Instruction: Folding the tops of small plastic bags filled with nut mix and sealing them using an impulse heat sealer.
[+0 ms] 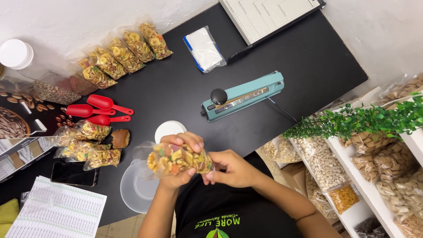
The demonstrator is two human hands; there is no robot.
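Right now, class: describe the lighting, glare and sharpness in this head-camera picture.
Head view: even, soft light, faint shadows; glare on the black table beside the teal heat sealer; left hand and right hand holding the snack bag look sharp; edges bend slightly.

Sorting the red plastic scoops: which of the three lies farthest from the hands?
The top red plastic scoop, nearest the row of filled snack bags; the other two scoops lie below it, closer to the hands.
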